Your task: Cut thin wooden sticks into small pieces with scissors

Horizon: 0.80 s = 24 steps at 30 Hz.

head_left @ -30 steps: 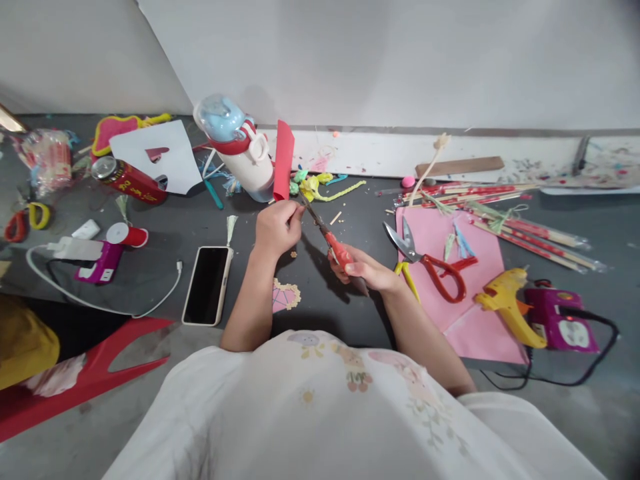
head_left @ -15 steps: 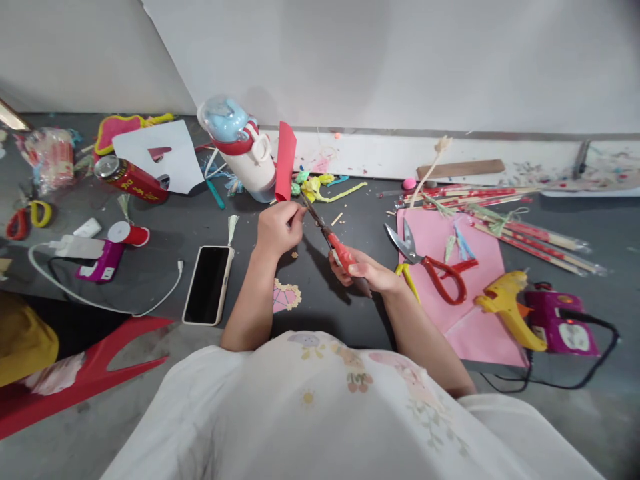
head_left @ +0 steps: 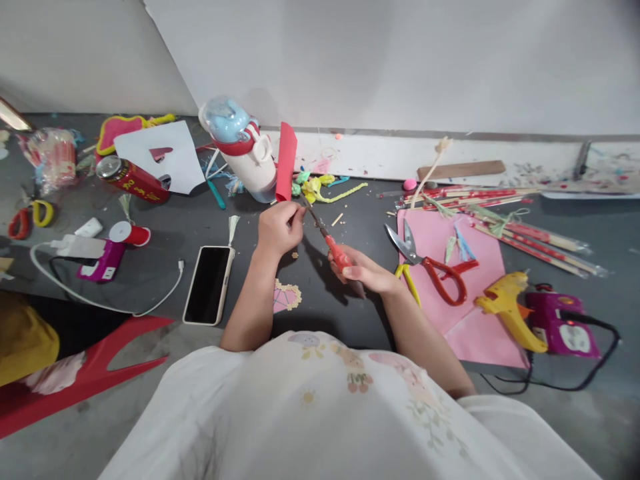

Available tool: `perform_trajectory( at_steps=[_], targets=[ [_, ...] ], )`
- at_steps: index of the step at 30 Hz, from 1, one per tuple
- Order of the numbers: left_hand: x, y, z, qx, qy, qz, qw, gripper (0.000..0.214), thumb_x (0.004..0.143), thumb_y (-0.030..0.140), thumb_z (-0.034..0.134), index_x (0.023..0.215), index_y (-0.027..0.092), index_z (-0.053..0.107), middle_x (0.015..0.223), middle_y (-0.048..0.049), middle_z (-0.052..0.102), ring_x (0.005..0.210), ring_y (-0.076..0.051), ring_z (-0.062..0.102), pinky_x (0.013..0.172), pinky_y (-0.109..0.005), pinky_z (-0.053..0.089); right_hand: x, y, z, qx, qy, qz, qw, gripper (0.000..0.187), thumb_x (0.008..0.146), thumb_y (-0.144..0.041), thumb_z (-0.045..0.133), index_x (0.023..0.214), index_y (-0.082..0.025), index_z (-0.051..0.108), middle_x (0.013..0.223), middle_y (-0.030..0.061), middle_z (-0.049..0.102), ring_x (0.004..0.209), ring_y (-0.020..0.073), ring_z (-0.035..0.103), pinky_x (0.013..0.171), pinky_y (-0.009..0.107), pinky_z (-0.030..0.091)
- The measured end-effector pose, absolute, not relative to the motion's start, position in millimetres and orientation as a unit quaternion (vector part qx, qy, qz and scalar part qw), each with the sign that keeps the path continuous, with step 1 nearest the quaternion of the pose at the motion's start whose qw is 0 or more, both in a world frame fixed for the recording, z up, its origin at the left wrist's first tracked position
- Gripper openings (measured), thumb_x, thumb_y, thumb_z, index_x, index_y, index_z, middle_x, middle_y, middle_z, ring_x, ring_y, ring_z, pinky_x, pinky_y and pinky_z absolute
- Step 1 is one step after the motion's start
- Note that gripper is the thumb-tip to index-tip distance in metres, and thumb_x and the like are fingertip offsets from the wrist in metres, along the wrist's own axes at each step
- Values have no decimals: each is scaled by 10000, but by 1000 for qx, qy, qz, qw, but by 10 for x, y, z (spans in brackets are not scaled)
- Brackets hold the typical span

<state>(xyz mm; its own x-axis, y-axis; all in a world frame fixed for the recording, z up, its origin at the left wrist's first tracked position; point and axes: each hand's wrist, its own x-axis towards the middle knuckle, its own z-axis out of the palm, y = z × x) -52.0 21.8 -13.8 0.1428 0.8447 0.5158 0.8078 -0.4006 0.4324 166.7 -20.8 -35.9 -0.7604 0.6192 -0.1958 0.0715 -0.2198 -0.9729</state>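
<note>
My left hand (head_left: pixel 281 229) is closed in a pinch in the middle of the table. Whatever is between its fingertips is hidden or too small to name. My right hand (head_left: pixel 363 268) grips a red-handled tool (head_left: pixel 340 253) with a narrow, dark metal front end. The tool slants up and left, its tip close to my left thumb and fingertips. A curved red paper strip (head_left: pixel 287 160) rises just behind my left hand; I cannot tell if they touch. Below my wrist lies a pink heart-like piece (head_left: pixel 287 297) edged with small beige pieces.
A phone (head_left: pixel 209 283) lies to the left, and a white bottle (head_left: pixel 245 157) stands behind. On the right, red-handled scissors (head_left: pixel 440 273) and a yellow glue gun (head_left: pixel 513 310) rest over pink paper (head_left: pixel 480 333). A red can (head_left: pixel 134 181) lies tilted at far left.
My right hand has turned the red-handled tool slightly, its rear end shifting a little. The left hand keeps almost the same place and stays closed.
</note>
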Motion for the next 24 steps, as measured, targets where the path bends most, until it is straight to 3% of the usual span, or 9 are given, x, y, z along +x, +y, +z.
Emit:
perform_trajectory(
  at_steps=[5,14,18,24],
  targets=[
    [-497,205,-122,750,570,336,-9,248,872,240,427,647,188,517,632,-30,576,616,-133,515,581,-261,338,1613,-238,-335,-372,-612,664,213,422,747,-487,629,950,-196,402,668,-50,440,519,81,411,471,215,330],
    [-527,178,-49,748,575,328,44,242,847,198,449,605,184,464,576,-6,512,553,-118,458,555,-262,306,1603,-262,-291,-422,-689,550,211,430,721,-470,648,936,-196,395,755,-25,465,660,119,464,620,272,404],
    [-551,173,-29,733,575,343,119,248,858,239,458,624,178,513,572,0,519,540,-111,462,545,-250,319,1636,-256,-247,-442,-693,537,190,488,669,-504,682,902,-203,376,793,-5,509,674,134,483,626,280,407],
    [-585,168,9,683,544,375,310,269,874,331,469,690,183,596,601,2,555,541,-104,475,516,-238,345,1686,-233,-146,-451,-727,492,163,555,626,-515,706,969,-208,397,811,-1,522,653,139,482,612,283,397]
  ],
)
